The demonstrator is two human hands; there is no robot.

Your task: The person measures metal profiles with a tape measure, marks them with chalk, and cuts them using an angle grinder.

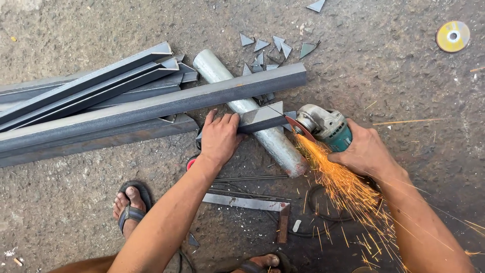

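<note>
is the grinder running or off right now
Running: sparks spray from the grinder disc where it meets the angle iron, gripped by the right hand.

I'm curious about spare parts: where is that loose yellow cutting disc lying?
The yellow disc lies flat on the concrete floor at the head view's top right, beyond the right hand.
</note>
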